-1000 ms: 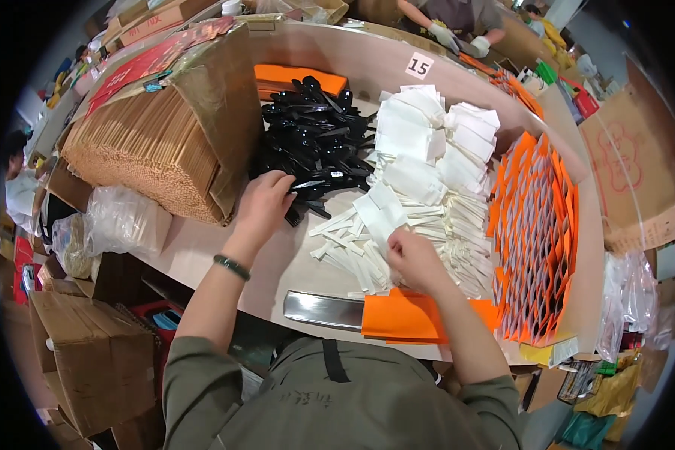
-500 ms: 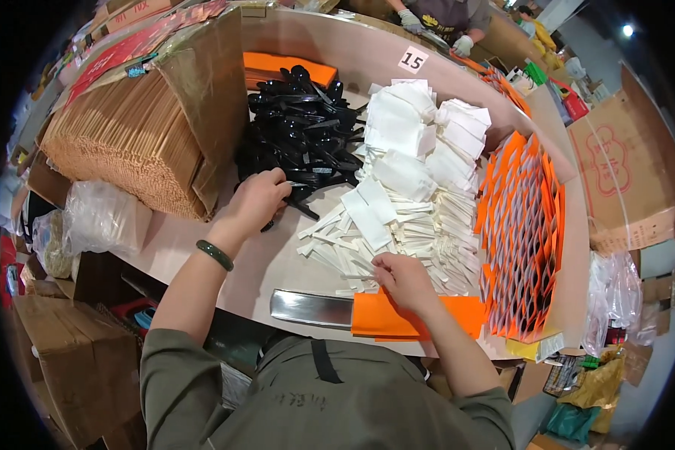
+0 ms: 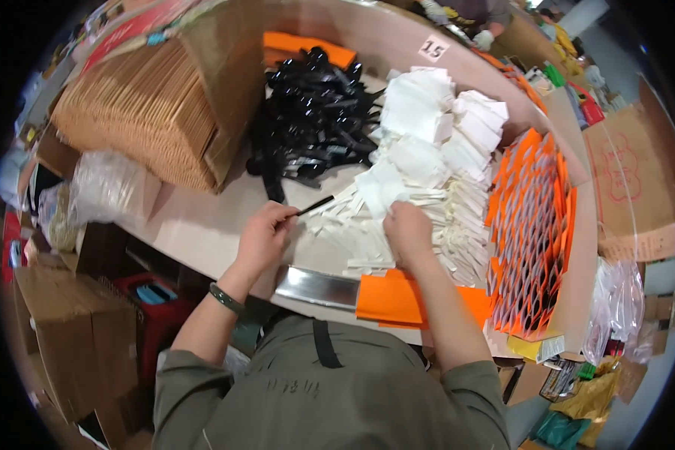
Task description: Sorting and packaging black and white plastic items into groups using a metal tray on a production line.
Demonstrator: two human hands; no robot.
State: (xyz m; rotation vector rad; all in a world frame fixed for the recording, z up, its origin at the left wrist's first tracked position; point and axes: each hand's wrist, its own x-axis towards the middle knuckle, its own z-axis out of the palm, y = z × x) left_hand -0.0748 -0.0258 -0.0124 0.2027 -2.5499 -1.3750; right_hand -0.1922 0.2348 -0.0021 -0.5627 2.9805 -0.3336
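Observation:
My left hand (image 3: 265,234) is closed in a pinch on a thin black plastic spoon (image 3: 316,205), whose handle points up and to the right; its other end is hidden by my fingers. Beyond it lies a heap of glossy black spoons (image 3: 319,112). My right hand (image 3: 409,231) is closed, fingers curled down at the lower end of a flat white paper packet (image 3: 379,186); what is between its fingers is hidden. Around it spread slim white sticks or sleeves (image 3: 345,229) and a pile of white napkin packets (image 3: 418,105).
Orange packets (image 3: 532,232) stand in a row at right. Below my right wrist lie an orange sheet (image 3: 386,298) and a shiny metal strip (image 3: 316,287). A carton (image 3: 229,82) packed with brown sticks (image 3: 139,112) stands at left. A gloved co-worker's hand (image 3: 483,40) shows beyond the table's rim.
My left hand has come back from the black heap toward me, with a black spoon in its fingers. My right hand has moved up to the white packet. The view has shifted slightly.

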